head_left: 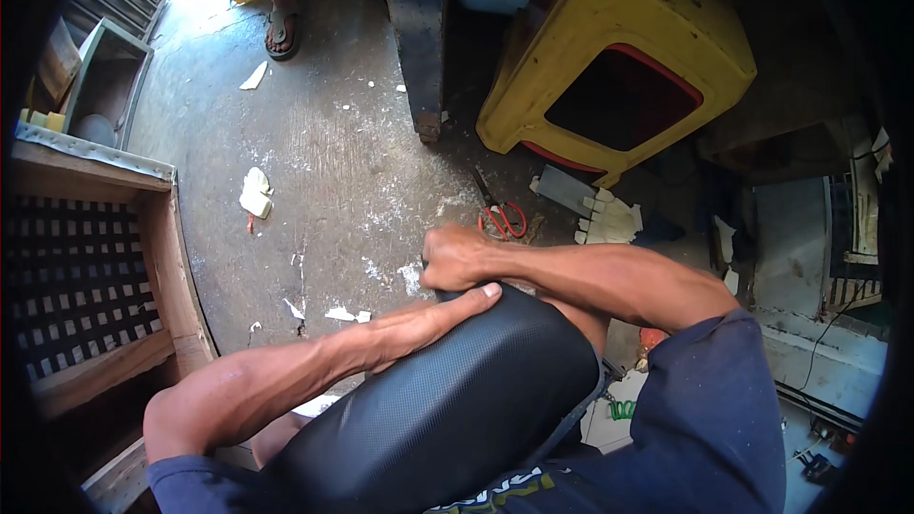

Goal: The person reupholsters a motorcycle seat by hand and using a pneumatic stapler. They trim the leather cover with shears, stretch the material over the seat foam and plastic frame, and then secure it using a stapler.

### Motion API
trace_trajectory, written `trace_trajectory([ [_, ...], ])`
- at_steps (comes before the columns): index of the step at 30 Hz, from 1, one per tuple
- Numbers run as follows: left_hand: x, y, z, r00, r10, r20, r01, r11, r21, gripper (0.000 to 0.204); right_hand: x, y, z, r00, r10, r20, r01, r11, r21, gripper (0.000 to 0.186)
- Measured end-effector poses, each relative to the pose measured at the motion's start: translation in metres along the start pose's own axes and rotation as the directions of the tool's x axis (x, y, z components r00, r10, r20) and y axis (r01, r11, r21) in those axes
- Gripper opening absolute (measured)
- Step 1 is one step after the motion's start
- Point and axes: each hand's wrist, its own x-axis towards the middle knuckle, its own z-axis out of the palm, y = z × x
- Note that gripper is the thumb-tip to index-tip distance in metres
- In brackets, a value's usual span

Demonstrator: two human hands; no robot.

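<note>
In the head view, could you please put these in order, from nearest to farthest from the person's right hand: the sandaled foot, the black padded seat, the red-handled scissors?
1. Black padded seat: its far end is right at the right hand.
2. Red-handled scissors: on the floor, just beyond the hand, slightly right.
3. Sandaled foot: another person's, far ahead, left.

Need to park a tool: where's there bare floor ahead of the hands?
The floor between the crumpled white scrap and red-handled scissors is open, bar specks; so is the strip from that scrap to the webbed wooden frame. Crowded: right of the scissors, with pale scraps and yellow plastic stool; white debris left of the right hand.
</note>
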Motion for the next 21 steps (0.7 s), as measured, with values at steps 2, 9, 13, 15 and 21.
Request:
trace_trajectory([
  [2,0.012,-0.014,0.004,1.0,0.006,0.011,-0.004,0.992,-0.123,0.108,-0.007,-0.008,0.004,0.998,-0.003,0.06,0.002,1.0,0.016,0.036],
  [9,0.044,-0.044,0.011,0.999,0.024,0.027,-0.011,0.922,-0.386,0.094,-0.003,-0.011,0.025,0.977,-0.164,0.138,0.17,0.985,-0.031,0.031],
  [13,0.039,-0.049,0.019,0.999,-0.024,0.027,0.034,0.89,-0.454,0.092,-0.003,-0.022,0.029,0.913,-0.324,0.25,0.326,0.945,0.034,0.033],
  [15,0.036,-0.051,0.024,0.998,-0.06,0.025,0.064,0.875,-0.48,0.091,-0.011,-0.032,0.025,0.88,-0.39,0.273,0.371,0.921,0.12,0.036],
  [21,0.025,-0.052,0.035,0.987,-0.159,0.014,0.14,0.818,-0.557,0.089,0.003,-0.046,0.046,0.774,-0.518,0.365,0.452,0.855,0.256,0.039],
])
